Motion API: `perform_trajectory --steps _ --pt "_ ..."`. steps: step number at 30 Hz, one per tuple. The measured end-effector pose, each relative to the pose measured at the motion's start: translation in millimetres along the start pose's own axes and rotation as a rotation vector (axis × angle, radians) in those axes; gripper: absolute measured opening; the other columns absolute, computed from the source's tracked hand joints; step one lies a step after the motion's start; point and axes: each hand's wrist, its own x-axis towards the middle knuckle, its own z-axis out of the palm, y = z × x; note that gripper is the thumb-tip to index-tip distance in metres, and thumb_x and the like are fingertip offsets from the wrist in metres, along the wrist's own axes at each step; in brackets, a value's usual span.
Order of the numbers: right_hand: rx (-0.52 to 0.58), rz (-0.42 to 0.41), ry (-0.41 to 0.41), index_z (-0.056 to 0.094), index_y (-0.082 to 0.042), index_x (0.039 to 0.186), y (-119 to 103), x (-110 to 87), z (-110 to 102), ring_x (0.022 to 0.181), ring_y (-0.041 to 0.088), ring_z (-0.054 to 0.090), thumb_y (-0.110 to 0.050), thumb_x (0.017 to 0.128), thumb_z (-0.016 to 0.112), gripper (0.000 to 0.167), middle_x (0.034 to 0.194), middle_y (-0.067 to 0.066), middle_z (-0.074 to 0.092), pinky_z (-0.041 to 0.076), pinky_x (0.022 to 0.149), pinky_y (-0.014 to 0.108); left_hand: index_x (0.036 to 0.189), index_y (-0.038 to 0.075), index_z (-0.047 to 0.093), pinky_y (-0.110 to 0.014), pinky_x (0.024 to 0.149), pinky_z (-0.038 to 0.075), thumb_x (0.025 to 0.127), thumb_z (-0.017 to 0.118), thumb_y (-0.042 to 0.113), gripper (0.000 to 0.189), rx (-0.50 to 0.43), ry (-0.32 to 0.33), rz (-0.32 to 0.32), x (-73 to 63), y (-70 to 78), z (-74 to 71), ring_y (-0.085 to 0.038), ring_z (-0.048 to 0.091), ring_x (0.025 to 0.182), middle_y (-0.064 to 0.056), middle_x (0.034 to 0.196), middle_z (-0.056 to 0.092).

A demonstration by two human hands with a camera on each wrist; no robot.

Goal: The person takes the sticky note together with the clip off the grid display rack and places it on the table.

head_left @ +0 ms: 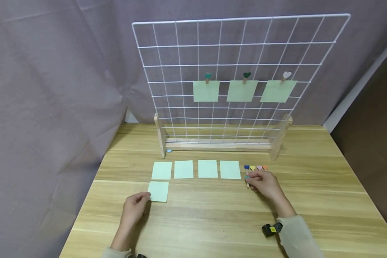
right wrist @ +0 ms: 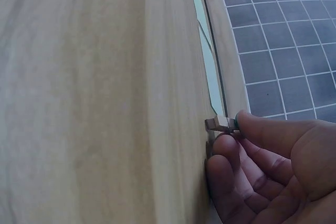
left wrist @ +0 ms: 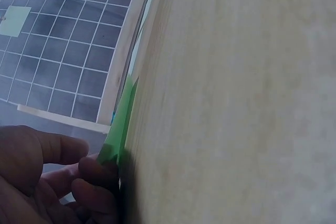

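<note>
My left hand (head_left: 134,209) pinches the left edge of a pale green paper note (head_left: 159,191) between thumb and fingers. In the left wrist view that note (left wrist: 119,124) stands slightly tilted off the tabletop. My right hand (head_left: 265,183) pinches a small wooden clothespin (right wrist: 220,124) with a teal heart, just above the table. Beside the right fingers lie several more heart clothespins, among them a blue one (head_left: 246,167), a yellow one (head_left: 252,167) and an orange one (head_left: 265,167). A row of several green notes (head_left: 184,169) lies flat between the hands.
Behind the notes a white wire grid (head_left: 209,44) stands in a wooden base (head_left: 217,146). Three green notes hang on it from heart clothespins, one of them a note (head_left: 242,92) in the middle. A small blue object (head_left: 169,151) lies by the base's left foot.
</note>
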Motion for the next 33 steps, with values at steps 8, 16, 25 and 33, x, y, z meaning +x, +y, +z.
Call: perform_trajectory --steps 8,16,25,33 --pt "-0.025 -0.009 0.015 0.07 0.014 0.113 3.7 0.9 1.1 0.069 0.016 0.065 -0.006 0.1 0.072 0.024 0.084 0.011 0.073 0.056 0.056 0.024 0.114 -0.006 0.076 -0.05 0.1 0.055 0.104 0.06 0.009 0.024 0.079 -0.014 0.016 0.9 -2.3 -1.9 -0.04 0.065 0.121 -0.022 0.12 0.074" --pt "-0.044 -0.011 0.05 0.065 0.01 0.109 6.4 1.9 2.4 0.068 0.017 0.065 -0.004 0.098 0.073 0.019 0.083 0.011 0.071 0.056 0.055 0.025 0.113 -0.006 0.076 -0.045 0.092 0.056 0.107 0.061 0.016 0.027 0.099 -0.017 0.004 1.1 -0.9 -1.4 -0.034 0.067 0.111 -0.02 0.115 0.075" --pt "-0.064 -0.014 0.088 0.064 0.007 0.103 8.2 1.2 2.8 0.067 0.016 0.064 -0.008 0.099 0.074 0.018 0.081 0.012 0.069 0.054 0.055 0.024 0.113 -0.005 0.076 -0.039 0.087 0.054 0.107 0.061 0.017 0.027 0.096 -0.01 0.006 1.5 0.6 -0.2 -0.031 0.067 0.107 -0.018 0.113 0.076" --pt "-0.096 -0.04 0.143 0.067 0.005 0.103 4.2 -3.3 3.6 0.069 0.015 0.063 -0.015 0.101 0.073 0.021 0.082 0.01 0.069 0.054 0.058 0.023 0.113 -0.003 0.076 -0.028 0.074 0.053 0.106 0.062 0.013 0.023 0.075 -0.013 0.024 1.1 3.2 1.4 -0.021 0.066 0.089 -0.012 0.1 0.075"
